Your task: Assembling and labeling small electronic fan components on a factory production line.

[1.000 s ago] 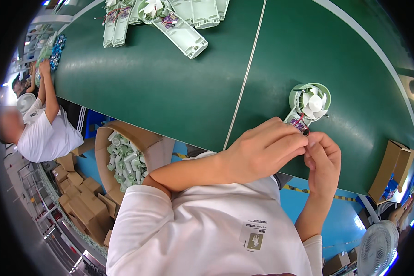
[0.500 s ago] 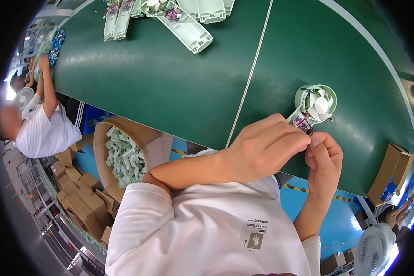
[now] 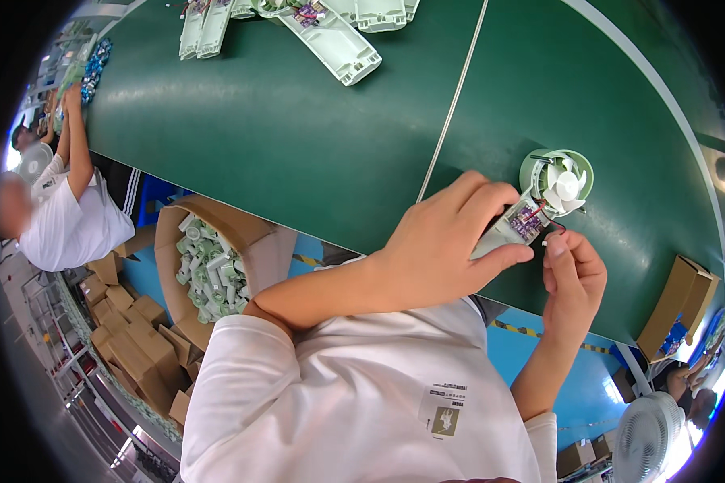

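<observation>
A pale green handheld fan housing [image 3: 491, 239] with white blades [image 3: 565, 186] in a round ring lies on the green table in front of me. Its handle shell holds a small purple circuit board [image 3: 526, 220], with red and black wires running beside it. My left hand [image 3: 447, 237] grips the handle between thumb and fingers and hides part of it. At the handle's right side, my right hand [image 3: 574, 270] pinches a small white wire connector [image 3: 549, 239] between thumb and forefinger. The connector is apart from the board.
More fan housings [image 3: 334, 50] lie at the table's far left. A large carton [image 3: 258, 241] of pale green parts stands left of me, near flattened cardboard boxes [image 3: 141, 354]. Another carton [image 3: 677, 302] sits at the right edge. A co-worker [image 3: 76, 217] stands at the left.
My left hand has drawn back from the connector and its fingers have spread around the handle, uncovering the board. The right hand keeps its pinch, with the connector now visible.
</observation>
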{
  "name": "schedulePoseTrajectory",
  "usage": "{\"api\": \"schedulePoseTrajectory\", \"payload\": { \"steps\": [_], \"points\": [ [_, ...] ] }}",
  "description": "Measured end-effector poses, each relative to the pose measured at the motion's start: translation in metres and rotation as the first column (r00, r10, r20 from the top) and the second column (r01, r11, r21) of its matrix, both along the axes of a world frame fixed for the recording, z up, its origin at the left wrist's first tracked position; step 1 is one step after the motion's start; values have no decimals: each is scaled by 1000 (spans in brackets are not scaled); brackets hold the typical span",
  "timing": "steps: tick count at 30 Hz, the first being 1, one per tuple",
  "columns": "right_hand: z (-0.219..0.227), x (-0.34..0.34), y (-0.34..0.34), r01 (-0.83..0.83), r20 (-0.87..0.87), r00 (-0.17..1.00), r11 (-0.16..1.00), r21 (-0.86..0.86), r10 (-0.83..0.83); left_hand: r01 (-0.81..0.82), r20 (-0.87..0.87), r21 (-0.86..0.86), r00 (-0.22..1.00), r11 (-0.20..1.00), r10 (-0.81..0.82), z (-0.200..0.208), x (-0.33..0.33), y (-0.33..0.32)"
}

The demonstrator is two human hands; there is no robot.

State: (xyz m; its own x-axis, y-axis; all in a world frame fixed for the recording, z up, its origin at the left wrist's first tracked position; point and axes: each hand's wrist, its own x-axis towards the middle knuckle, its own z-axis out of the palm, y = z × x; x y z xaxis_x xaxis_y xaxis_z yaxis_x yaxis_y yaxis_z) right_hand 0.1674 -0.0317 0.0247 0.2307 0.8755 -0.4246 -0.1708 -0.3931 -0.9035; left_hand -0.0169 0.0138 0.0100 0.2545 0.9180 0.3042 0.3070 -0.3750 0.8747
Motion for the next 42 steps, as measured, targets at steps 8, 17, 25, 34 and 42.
{"api": "schedulePoseTrajectory", "payload": {
  "steps": [8,17,25,34,42],
  "points": [
    [-4,1,0,-31,314,949,997,73,7,152,-43,-304,984,940,-173,-8,5,-3],
    [-8,4,-1,-103,408,912,984,147,34,262,-42,-319,956,911,-290,-10,7,-2],
    [-11,8,-1,-305,669,740,922,237,73,190,-52,-230,977,954,-207,-18,10,-6],
    [-5,-1,-6,-271,646,758,944,188,89,197,-45,-219,976,956,-212,-17,11,-6],
    [-5,-7,-8,-98,445,895,981,168,13,201,-26,-254,976,946,-214,-15,12,-5]
  ]
}}
